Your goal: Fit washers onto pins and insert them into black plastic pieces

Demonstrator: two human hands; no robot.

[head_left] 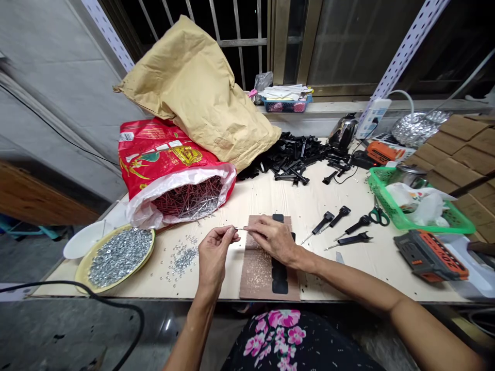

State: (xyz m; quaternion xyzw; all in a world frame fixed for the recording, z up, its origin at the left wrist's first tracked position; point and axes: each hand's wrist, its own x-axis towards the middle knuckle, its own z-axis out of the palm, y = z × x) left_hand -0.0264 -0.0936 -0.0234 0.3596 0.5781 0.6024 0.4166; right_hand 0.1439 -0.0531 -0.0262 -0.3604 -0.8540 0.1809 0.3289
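Over the worktable, my left hand (pixel 214 252) is closed in a pinch of thumb and finger; whatever lies between those fingertips is too small to make out. Facing it, my right hand (pixel 275 239) pinches a thin metal screw (pixel 240 228), whose shaft reaches to the left fingertips. Beneath the right hand lies a brown mat (pixel 257 283) with a strip of black pads (pixel 280 281). Loose small metal washers (pixel 184 260) are scattered left of my left hand. A yellow bowl (pixel 153 246) full of washers (pixel 119 255) stands farther left.
A red bag (pixel 154 149) of long screws (pixel 189 198) lies open behind, under a large paper sack (pixel 201 98). Black plastic parts (pixel 297 157) are heaped at the back. Several black-handled pieces (pixel 323 222), scissors (pixel 379 214), a green basket (pixel 436 226) and a power-tool battery (pixel 431 255) sit right.
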